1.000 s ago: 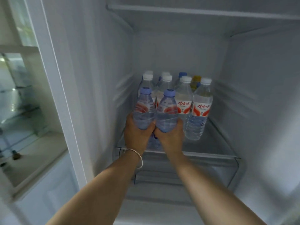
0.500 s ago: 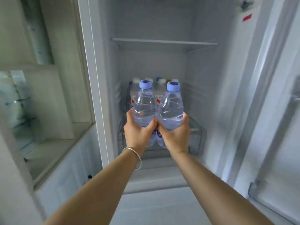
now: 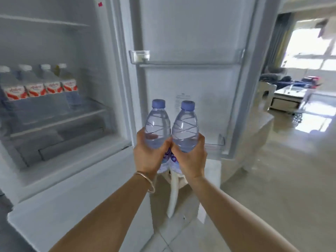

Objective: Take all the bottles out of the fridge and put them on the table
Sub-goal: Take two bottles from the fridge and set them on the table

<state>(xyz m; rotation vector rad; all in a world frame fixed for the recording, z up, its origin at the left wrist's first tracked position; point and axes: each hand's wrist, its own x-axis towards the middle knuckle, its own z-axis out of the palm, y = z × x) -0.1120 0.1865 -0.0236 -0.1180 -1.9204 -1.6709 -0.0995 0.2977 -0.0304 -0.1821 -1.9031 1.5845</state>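
Two clear water bottles with blue caps stand upright side by side in front of me. My left hand (image 3: 148, 157) grips the left bottle (image 3: 157, 124) around its lower body. The right bottle (image 3: 185, 126) is held the same way by my right hand (image 3: 190, 159). Both are outside the fridge, in front of its open door (image 3: 190, 33). At the left, several more bottles with white caps and red-and-white labels (image 3: 36, 88) stand in a row on a fridge shelf (image 3: 60, 120).
The open fridge door with its shelf rails fills the middle. Beyond its right edge a pale floor (image 3: 281, 179) leads into a bright room with a white low table (image 3: 289, 95) and windows. A white counter block (image 3: 261, 124) stands behind the door.
I have pulled both bottles out of the fridge and turned to the right; the fridge interior has slid to the left and the open door and far room have come into view.
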